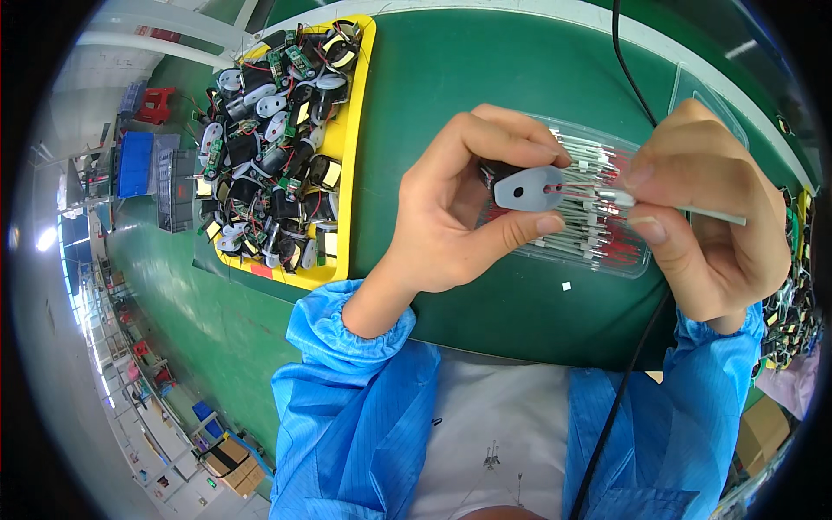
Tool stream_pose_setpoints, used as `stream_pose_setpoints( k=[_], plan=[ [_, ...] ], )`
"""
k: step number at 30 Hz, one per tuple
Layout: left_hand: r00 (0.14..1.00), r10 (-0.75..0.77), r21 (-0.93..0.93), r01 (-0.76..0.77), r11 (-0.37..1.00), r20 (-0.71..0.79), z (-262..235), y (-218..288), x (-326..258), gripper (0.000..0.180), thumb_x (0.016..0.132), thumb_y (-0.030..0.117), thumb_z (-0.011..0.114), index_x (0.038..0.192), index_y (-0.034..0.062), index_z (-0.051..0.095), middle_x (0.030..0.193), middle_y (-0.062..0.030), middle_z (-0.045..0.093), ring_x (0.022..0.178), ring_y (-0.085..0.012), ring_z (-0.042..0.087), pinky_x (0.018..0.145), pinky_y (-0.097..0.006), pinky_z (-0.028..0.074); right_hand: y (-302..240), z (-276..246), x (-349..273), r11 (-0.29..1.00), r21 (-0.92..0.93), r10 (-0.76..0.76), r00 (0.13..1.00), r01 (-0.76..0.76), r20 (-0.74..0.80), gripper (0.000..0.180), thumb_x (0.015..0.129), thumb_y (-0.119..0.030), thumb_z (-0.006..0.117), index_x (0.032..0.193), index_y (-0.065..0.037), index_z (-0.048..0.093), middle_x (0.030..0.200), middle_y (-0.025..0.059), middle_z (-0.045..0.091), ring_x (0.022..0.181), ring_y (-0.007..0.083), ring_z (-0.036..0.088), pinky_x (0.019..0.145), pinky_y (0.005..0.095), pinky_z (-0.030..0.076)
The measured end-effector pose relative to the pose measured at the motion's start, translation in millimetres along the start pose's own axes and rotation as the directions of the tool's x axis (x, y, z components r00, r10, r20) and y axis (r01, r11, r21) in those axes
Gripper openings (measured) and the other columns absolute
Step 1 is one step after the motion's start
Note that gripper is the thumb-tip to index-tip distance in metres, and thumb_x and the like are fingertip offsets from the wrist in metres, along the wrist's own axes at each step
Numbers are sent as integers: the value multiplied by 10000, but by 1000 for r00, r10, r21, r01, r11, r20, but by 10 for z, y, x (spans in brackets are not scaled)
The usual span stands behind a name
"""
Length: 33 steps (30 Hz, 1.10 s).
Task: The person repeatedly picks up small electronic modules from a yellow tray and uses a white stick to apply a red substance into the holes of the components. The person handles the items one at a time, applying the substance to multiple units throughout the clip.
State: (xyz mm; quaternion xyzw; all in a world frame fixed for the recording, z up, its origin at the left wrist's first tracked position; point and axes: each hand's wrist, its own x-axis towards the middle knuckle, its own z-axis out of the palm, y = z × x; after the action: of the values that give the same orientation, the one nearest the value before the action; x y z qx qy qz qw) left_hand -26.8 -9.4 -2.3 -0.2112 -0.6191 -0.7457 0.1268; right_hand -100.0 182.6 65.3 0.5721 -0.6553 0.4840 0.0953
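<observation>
My left hand [464, 195] pinches a small motor unit with a grey oval cap [529, 190], which has a dark hole and a second, lighter opening. Thumb and fingers close round its sides. To its right, my right hand [706, 212] is closed on a white cable [715, 215] that ends in a white connector [617, 198]. Thin red and white wires run between the connector and the cap's opening; whether they are joined there I cannot tell. Beneath both hands lies a clear plastic box [637, 267] with many similar white and red leads [589, 234].
On the left, a yellow tray [360, 113] is heaped with grey-capped motor units and small green circuit boards. A black cable [626, 381] crosses the green table [485, 61]. More wired parts [790, 303] sit at the far right. A white scrap [566, 286] lies near the box.
</observation>
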Motion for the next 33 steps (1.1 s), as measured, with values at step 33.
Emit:
stream_pose_setpoints(
  k=[33],
  plan=[
    [998,-70,23,70,997,-2,-24,35,15,422,715,51,733,1051,4,482,1036,-178,546,975,-246,555,877,-373,445,6,-15,0,999,-28,-20,999,21,26,198,763,-36,658,906,55,556,827,174,609,636,225,536,548,323,381]
  ],
)
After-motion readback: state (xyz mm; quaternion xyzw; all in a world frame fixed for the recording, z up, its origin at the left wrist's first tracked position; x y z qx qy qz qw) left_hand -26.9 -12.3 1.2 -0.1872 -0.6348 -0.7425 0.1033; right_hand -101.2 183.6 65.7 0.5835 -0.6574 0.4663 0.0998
